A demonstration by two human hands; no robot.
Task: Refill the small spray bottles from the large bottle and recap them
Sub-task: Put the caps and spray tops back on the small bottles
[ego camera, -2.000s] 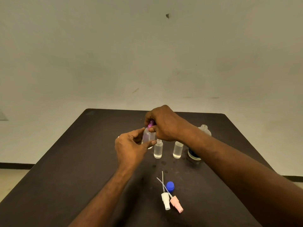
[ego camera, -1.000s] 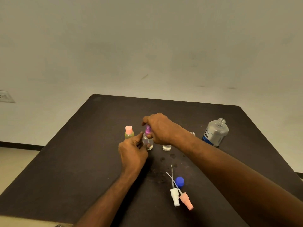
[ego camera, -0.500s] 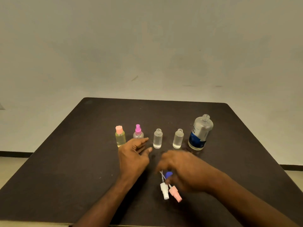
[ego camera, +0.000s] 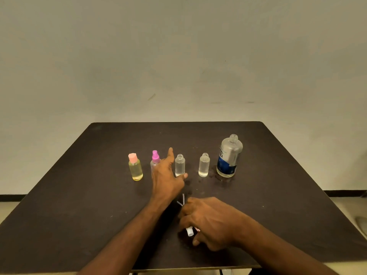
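Four small bottles stand in a row on the dark table (ego camera: 79, 195). From the left: a yellowish bottle with a pink cap (ego camera: 135, 167), a clear bottle with a magenta spray cap (ego camera: 155, 158), and two uncapped clear bottles (ego camera: 180, 165) (ego camera: 204, 165). The large uncapped bottle with a blue label (ego camera: 228, 156) stands at the right end. My left hand (ego camera: 167, 175) is spread open between the magenta-capped bottle and the first uncapped one. My right hand (ego camera: 208, 221) lies over the loose spray caps near the front, fingers curled around the white spray cap (ego camera: 189, 231); its dip tubes (ego camera: 181, 201) stick out.
Wet spots mark the table in front of the uncapped bottles and around the large bottle's base. A plain wall rises behind the table. The table's front edge lies just below my forearms.
The magenta spray cap went onto its bottle, which was set back in the row. My right hand came down onto the loose caps. My left hand reached forward toward the first uncapped bottle.
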